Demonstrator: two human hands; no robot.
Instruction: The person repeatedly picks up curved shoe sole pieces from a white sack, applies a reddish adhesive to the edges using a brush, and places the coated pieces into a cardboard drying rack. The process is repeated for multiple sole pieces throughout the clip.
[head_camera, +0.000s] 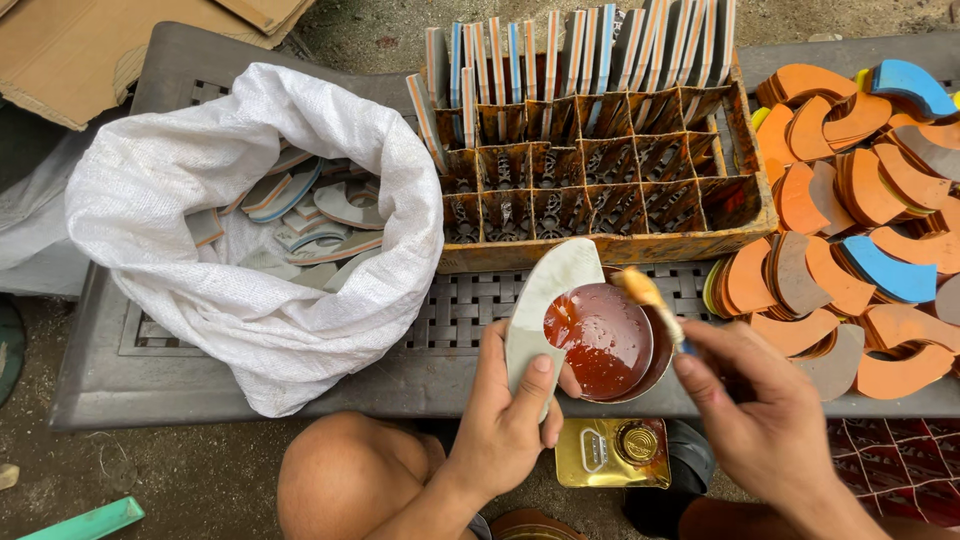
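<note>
My left hand (505, 415) grips a pale curved sole-shaped piece (545, 295), held upright over a round tin of reddish-brown glue (603, 342). My right hand (765, 420) holds a small brush (650, 300) whose glue-coated tip hangs above the tin's far edge, close to the pale piece. Both hands are at the near edge of a grey plastic table (140, 370).
A white woven sack (170, 190) of similar curved pieces sits at the left. A glue-stained divided crate (600, 190) behind the tin holds upright striped pieces. Orange, blue and grey crescents (860, 220) are piled at the right. A gold rectangular can (612, 452) lies below the table. My bare knee (345, 470) is near.
</note>
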